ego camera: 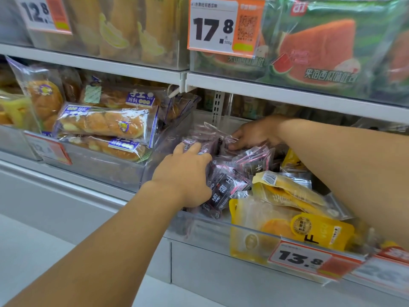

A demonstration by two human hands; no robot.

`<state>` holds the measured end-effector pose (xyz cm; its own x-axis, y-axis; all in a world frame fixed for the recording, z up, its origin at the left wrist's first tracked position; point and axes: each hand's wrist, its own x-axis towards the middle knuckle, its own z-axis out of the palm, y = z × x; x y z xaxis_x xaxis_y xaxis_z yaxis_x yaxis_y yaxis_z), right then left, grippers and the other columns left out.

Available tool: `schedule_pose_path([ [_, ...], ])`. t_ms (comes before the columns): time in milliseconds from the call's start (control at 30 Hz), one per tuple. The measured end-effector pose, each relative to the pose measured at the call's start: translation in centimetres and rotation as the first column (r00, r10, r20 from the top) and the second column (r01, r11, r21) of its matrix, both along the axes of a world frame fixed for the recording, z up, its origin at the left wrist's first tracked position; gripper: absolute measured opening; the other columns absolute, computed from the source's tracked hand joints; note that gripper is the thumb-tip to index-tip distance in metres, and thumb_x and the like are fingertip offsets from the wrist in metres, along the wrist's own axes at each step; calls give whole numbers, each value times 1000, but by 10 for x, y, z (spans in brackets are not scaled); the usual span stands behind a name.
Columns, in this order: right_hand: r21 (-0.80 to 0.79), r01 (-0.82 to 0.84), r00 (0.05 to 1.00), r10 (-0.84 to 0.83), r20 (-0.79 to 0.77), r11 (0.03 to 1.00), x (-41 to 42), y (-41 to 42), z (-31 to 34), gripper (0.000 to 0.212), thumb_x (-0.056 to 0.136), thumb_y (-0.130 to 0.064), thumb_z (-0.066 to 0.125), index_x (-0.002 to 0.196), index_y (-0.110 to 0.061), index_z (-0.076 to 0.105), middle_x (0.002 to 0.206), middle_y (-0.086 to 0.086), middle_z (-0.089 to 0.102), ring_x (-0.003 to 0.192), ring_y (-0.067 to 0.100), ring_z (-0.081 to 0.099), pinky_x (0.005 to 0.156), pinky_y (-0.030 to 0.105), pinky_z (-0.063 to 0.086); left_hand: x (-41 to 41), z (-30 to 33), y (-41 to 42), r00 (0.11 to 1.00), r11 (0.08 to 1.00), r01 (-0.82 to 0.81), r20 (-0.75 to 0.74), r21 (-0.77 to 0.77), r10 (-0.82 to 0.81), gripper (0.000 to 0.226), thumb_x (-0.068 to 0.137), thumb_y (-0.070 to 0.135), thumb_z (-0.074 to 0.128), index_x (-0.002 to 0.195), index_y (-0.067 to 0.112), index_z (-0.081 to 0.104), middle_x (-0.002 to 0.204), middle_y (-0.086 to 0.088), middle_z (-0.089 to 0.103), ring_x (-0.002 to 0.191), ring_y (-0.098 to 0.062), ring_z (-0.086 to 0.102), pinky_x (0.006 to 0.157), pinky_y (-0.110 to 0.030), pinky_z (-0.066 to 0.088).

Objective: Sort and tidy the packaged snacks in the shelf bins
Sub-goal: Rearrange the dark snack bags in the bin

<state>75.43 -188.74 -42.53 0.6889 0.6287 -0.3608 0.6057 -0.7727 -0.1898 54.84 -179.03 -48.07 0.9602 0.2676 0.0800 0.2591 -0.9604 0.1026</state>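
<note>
Purple packets (223, 187) fill clear bin (199, 227) beside yellow packets (287, 193); left grip (186, 173) presses them open-fingered; right grip (254, 134) pinches one

Both bare arms reach forward. The left hand (184, 173) lies palm down, fingers straight. The right hand (254, 134) is farther in, fingers curled.
</note>
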Motion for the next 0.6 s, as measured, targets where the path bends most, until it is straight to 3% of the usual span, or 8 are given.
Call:
schedule_pose_path([
  [133, 25, -24, 1000, 25, -9, 999, 3, -2, -5, 58, 95, -47, 61, 148, -28, 45, 153, -1, 45, 139, 25, 42, 115, 39, 31, 0, 0, 1, 1000, 1000, 3, 13, -13, -3, 69, 87, 46, 64, 148, 31, 36, 164, 1, 15, 152, -32, 9, 110, -47, 35],
  [267, -19, -73, 997, 73, 9, 997, 1, 6, -9, 71, 92, -26, 71, 153, -26, 36, 153, -1, 44, 136, 24, 46, 112, 37, 38, 2, 1, 1, 1000, 1000, -2, 0, 1, 2, 68, 86, 47, 65, 146, 29, 39, 164, -1, 15, 151, -33, 11, 110, -47, 35],
  [467, 227, -197, 968, 152, 200, 954, 2, 18, -19, 67, 79, -19, 84, 139, -17, 55, 144, 2, 55, 130, 23, 52, 110, 36, 41, 3, 0, 2, 1000, 1000, 1, -21, -3, -1, 68, 86, 45, 66, 146, 30, 38, 165, 3, 12, 151, -30, 10, 109, -46, 36],
  [533, 291, -191, 966, 127, 225, 938, 2, 16, -20, 63, 73, -18, 88, 129, -15, 60, 135, 5, 59, 123, 26, 55, 99, 34, 47, 3, 0, 3, 1000, 1000, 3, -28, -3, -3, 69, 86, 47, 66, 146, 30, 38, 165, 4, 13, 151, -30, 10, 109, -45, 36],
  [600, 263, -168, 960, 97, 264, 950, 1, 15, -20, 50, 70, -23, 90, 110, -14, 61, 114, 5, 62, 104, 25, 58, 74, 29, 46, 3, 0, 3, 999, 1000, 9, -33, 0, -9, 69, 86, 48, 67, 146, 29, 38, 164, 4, 14, 152, -30, 9, 109, -45, 37],
])
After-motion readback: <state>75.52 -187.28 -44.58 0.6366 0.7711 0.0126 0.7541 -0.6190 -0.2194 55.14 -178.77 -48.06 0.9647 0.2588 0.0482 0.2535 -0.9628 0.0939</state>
